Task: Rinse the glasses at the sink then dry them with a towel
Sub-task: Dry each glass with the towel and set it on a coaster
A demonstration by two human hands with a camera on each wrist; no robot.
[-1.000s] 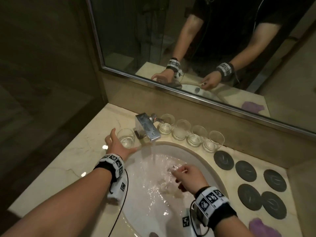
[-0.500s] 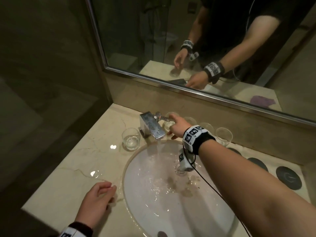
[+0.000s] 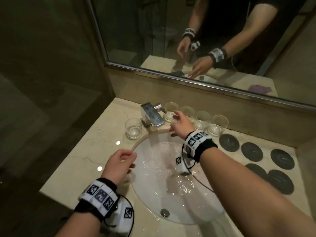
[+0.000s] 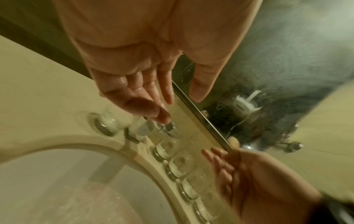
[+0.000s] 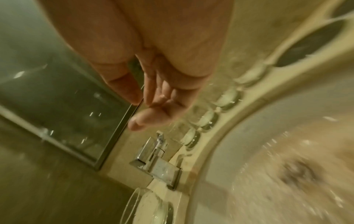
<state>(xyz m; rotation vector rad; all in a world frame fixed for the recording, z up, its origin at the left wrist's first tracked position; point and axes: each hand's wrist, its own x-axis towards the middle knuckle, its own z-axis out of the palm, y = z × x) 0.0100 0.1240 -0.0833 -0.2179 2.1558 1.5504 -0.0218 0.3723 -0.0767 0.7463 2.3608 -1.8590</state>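
Observation:
One clear glass [image 3: 133, 128] stands on the counter left of the chrome faucet [image 3: 152, 115]. Several more glasses [image 3: 202, 119] line the back wall to its right, upright. My right hand [image 3: 174, 124] hovers just right of the faucet handle, in front of the first glass of that row [image 3: 171, 111], fingers straight and empty [image 5: 141, 109]. Over the left rim of the white sink [image 3: 136, 190] my left hand [image 3: 132, 159] hangs with loosely curled fingers, holding nothing [image 4: 172, 103]. The basin is wet.
Several dark round coasters [image 3: 229, 142] lie on the counter at the right. A mirror [image 3: 188, 40] runs above the back ledge and reflects a purple cloth [image 3: 259, 88]. The drain [image 3: 164, 212] sits at the basin's near side. A dark wall closes the left.
My right hand has come off the faucet handle and drawn back a little to the right. My left hand has risen from the counter edge to the sink's left rim.

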